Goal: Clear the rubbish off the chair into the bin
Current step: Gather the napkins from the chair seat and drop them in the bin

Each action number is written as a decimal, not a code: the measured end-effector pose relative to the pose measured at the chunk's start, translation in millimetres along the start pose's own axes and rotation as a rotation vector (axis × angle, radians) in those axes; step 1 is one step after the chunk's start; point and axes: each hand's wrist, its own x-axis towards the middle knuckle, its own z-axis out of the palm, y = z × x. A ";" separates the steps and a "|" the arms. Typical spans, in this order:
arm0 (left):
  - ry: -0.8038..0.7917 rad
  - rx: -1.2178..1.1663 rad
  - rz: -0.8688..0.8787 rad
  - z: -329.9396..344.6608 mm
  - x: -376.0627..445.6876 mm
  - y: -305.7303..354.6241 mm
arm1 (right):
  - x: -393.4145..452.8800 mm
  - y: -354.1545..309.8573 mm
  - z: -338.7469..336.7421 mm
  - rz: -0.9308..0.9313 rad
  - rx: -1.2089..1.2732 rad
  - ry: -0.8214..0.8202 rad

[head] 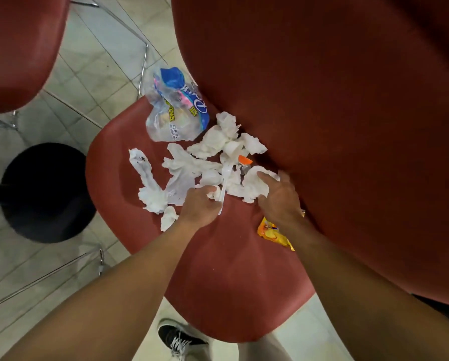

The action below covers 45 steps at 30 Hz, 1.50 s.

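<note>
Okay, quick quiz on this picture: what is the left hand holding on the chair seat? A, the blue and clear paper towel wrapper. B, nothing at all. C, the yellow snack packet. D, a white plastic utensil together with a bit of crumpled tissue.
D: the left hand curls its fingers round the white plastic utensil and a scrap of crumpled tissue, while the paper towel wrapper and yellow snack packet lie untouched on the chair.

The right forearm [348, 256] covers part of an orange snack wrapper [270, 230] near the chair seat's right edge. The picture's left edge cuts off a second chair [17, 48]. Print on the paper-towel bag [176, 110] is mostly too blurred to read.
</note>
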 end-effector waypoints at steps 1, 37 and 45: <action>-0.005 -0.004 -0.008 1.4 1.1 0.5 | 0.5 2.2 2.7 0.002 0.026 -0.003; 0.398 -0.214 -0.083 -96.7 -364.8 -223.4 | -352.5 -155.2 100.9 -0.261 0.198 0.096; 0.512 -0.319 -0.177 -106.4 -443.5 -311.4 | -428.5 -195.2 153.0 -0.393 0.129 -0.026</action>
